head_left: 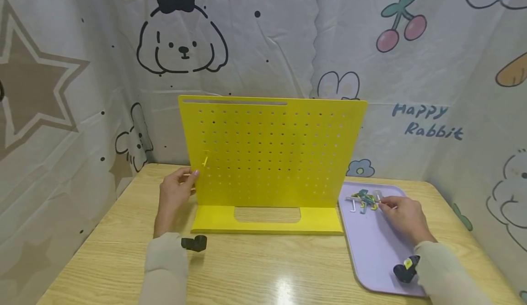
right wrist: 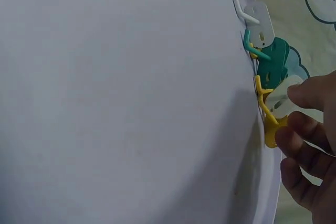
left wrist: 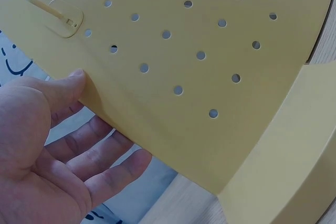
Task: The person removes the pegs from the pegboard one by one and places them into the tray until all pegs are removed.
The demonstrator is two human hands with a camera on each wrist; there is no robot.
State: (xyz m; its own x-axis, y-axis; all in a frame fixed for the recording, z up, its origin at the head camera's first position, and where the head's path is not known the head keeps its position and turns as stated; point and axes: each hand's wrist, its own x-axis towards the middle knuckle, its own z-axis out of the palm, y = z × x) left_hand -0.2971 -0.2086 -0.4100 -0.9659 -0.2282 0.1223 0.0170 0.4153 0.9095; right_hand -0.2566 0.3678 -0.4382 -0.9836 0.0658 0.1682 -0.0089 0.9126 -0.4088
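Observation:
A yellow pegboard (head_left: pixel 271 154) stands upright on its yellow base (head_left: pixel 214 218). At its left edge my left hand (head_left: pixel 174 195) grips the board, thumb on the front face and fingers at the edge and behind. A yellow hook (left wrist: pixel 50 10) is fixed to the board just above that thumb. Over the tray, my right hand (head_left: pixel 405 217) pinches a white hook (right wrist: pixel 283 98) by its plate. Beside it in the right wrist view lie a green hook (right wrist: pixel 274 64), another white hook (right wrist: pixel 260 22) and a yellow hook (right wrist: pixel 271 132), partly overlapping.
The purple tray (head_left: pixel 376 254) lies to the right of the board on the wooden table (head_left: pixel 255 268). A printed fabric curtain (head_left: pixel 280 35) hangs behind and at both sides. The base has a rectangular cut-out.

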